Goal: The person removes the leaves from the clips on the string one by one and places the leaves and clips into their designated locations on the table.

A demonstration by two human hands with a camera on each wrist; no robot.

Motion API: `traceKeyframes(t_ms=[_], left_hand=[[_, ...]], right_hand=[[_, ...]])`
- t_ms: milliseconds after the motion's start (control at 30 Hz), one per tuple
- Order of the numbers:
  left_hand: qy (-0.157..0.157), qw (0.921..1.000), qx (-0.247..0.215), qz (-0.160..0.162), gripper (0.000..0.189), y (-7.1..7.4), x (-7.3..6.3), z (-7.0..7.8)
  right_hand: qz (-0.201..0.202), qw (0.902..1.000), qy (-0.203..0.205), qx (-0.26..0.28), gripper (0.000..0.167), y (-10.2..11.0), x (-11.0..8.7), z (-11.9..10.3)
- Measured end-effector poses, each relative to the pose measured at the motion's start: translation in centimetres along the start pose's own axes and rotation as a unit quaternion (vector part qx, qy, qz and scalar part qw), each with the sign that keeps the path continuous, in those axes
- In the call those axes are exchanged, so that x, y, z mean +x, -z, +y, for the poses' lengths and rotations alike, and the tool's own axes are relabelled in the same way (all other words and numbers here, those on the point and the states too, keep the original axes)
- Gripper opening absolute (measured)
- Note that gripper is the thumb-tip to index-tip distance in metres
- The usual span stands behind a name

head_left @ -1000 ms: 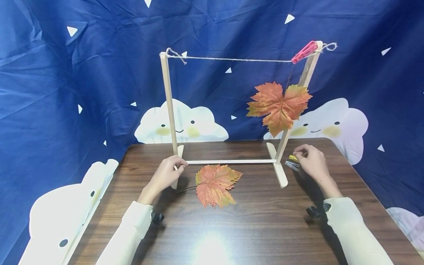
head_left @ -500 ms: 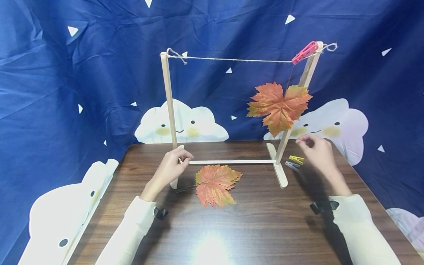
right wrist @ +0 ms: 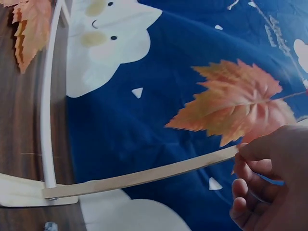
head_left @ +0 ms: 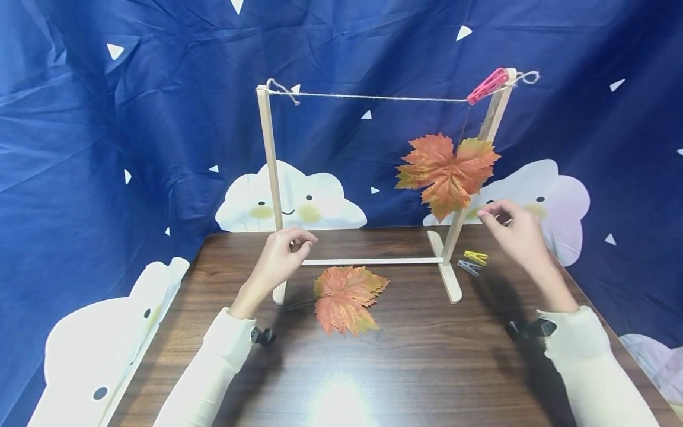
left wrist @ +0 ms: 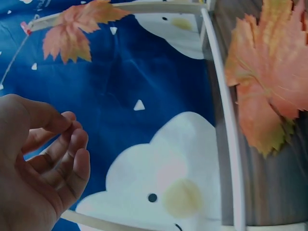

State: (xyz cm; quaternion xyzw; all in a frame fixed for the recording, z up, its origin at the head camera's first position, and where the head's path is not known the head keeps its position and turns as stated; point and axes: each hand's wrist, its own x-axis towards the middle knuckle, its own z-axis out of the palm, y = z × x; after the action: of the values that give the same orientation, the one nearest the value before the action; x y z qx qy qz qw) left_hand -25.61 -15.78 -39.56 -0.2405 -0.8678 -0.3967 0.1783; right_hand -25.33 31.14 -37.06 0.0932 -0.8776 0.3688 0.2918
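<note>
My left hand (head_left: 281,255) is raised in front of the wooden frame's left post (head_left: 271,160), fingers loosely bent and nothing between them. In the left wrist view its thumb and index fingertip meet. My right hand (head_left: 514,234) hovers right of the other post (head_left: 493,118), also holding nothing, its fingers loosely bent. Below and left of it lie a yellow clothespin (head_left: 475,257) and a grey clothespin (head_left: 469,267). A pink clothespin (head_left: 488,86) grips the string (head_left: 373,96) at its right end, and an orange maple leaf (head_left: 448,175) hangs beneath by its stem.
A small stack of orange leaves (head_left: 349,299) lies on the brown table (head_left: 405,367), stems pointing left. The white lower bar (head_left: 373,261) joins the two posts. A dark blue curtain (head_left: 160,118) with clouds and triangles hangs behind.
Both hands have risen: the left from the bottom of the left post, up and slightly right; the right from beside the clothespins, up and slightly right. The yellow clothespin now shows fully.
</note>
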Motion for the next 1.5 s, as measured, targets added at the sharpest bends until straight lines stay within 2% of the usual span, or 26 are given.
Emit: traceKeyframes(t_ms=[233,333,600,900,1133,1333,1433,1500], left_hand=[[0.001,0.9999,-0.010,0.002,0.015,0.0,1.4,1.7],[-0.008,0.9997,-0.020,0.008,0.014,-0.2,2.2,2.6],[-0.047,0.9977,-0.045,0.017,0.013,-0.9,4.9,5.3],[-0.064,0.9956,-0.068,0.007,0.014,-1.5,8.3,8.9],[-0.053,0.9949,-0.086,0.009,0.009,-2.3,11.1,11.5],[-0.043,0.9925,-0.111,0.024,0.007,-3.0,13.1,13.3],[-0.031,0.9924,-0.117,0.022,0.007,-3.3,14.2,14.3],[-0.017,0.9927,-0.118,0.019,0.006,-3.4,14.9,15.0]], right_hand=[[0.006,0.9995,0.014,-0.028,0.017,0.9,1.3,-1.9],[0.004,0.9994,0.015,-0.030,0.017,1.3,2.0,-3.0],[0.001,0.9999,0.009,-0.013,0.018,2.9,4.3,-5.6],[0.031,0.9992,0.018,-0.017,0.022,4.6,6.8,-8.6],[0.033,0.9992,0.017,-0.015,0.025,5.5,8.7,-10.1],[0.033,0.9992,0.019,-0.009,0.014,6.2,10.2,-11.0],[0.034,0.9992,0.019,-0.007,0.011,6.5,10.9,-11.5],[0.036,0.9991,0.021,-0.002,0.002,6.6,11.4,-11.8]])
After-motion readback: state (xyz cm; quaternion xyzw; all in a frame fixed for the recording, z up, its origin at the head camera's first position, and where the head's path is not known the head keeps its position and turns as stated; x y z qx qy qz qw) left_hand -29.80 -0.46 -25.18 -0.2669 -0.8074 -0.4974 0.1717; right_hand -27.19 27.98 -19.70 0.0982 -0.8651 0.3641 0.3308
